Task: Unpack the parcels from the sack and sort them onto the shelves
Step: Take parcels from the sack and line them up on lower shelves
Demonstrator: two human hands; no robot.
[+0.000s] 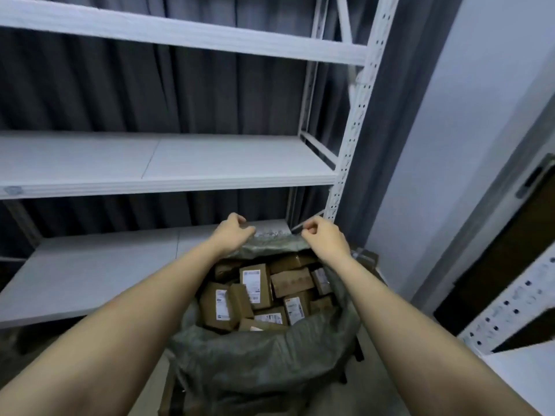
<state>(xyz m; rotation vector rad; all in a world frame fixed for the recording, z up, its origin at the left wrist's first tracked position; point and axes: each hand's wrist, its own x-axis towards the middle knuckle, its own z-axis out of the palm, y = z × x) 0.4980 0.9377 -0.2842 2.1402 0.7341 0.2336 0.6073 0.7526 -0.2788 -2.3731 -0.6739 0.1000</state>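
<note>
A grey-green woven sack (258, 352) stands open on the floor in front of me. Inside lie several small brown cardboard parcels (255, 285) with white labels, piled loosely. My left hand (232, 232) grips the far rim of the sack at its left. My right hand (321, 235) pinches the same far rim a little to the right, and the rim is stretched between both hands. Behind the sack stands a white metal shelf unit, with a low shelf (90, 274), a middle shelf (168, 163) and a top shelf (180, 34), all bare.
A perforated white upright (351, 136) ends the shelf unit at the right. Dark curtains hang behind it. A pale wall (468, 121) and a dark door lie to the right, with the corner of another white rack (510, 307) at the lower right.
</note>
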